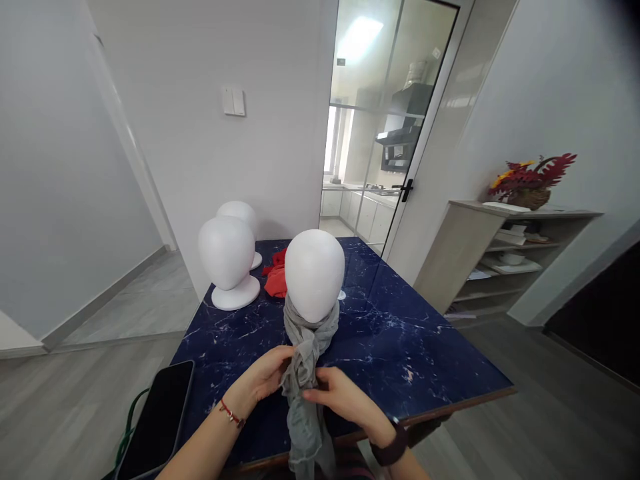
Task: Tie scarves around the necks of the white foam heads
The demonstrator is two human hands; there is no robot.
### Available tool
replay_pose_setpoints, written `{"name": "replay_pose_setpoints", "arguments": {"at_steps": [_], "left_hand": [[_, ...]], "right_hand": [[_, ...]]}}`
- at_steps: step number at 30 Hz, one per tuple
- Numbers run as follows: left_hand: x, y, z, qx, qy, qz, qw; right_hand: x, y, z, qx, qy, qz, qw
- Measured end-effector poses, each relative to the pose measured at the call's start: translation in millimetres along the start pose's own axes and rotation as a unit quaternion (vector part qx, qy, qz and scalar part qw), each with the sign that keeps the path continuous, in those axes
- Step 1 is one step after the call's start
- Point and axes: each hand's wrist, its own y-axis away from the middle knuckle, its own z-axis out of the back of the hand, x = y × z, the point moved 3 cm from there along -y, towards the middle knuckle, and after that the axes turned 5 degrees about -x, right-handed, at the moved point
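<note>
A grey scarf [304,427] is wrapped around the neck of a white mannequin head [315,270] that stands upright on the table. Its front part is gathered in a knot or loop, and the ends hang down over the table's front edge. My left hand [270,373] closes on the scarf at the left side of the gathered part, some fingertips hidden behind the cloth. From the right, my right hand [343,397] pinches the scarf a little lower, between thumb and fingers.
Two more white mannequin heads [227,253] stand at the back left of the dark blue marbled table [410,347]. Red cloth [275,280] lies behind the middle head. A black phone-like device [157,417] is at the front left. A shelf [500,260] stands to the right.
</note>
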Motion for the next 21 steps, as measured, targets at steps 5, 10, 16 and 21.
{"name": "replay_pose_setpoints", "arguments": {"at_steps": [5,10,16,21], "left_hand": [[5.2,8.6,-10.1,-0.06,-0.244,-0.176,0.952],[17.3,14.3,-12.9,-0.092,-0.352,-0.259,0.895],[7.5,15.0,6.5,-0.07,-0.245,-0.251,0.934],[4.2,18.0,29.3,-0.062,-0.203,-0.134,0.968]], "right_hand": [[-5.1,-5.0,32.3,-0.24,0.028,-0.003,0.97],[-13.5,-30.5,11.7,-0.19,0.007,-0.021,0.981],[-20.5,-39.7,20.7,-0.153,-0.218,-0.074,0.961],[-30.8,-42.1,27.3,-0.162,-0.35,-0.114,0.915]]}}
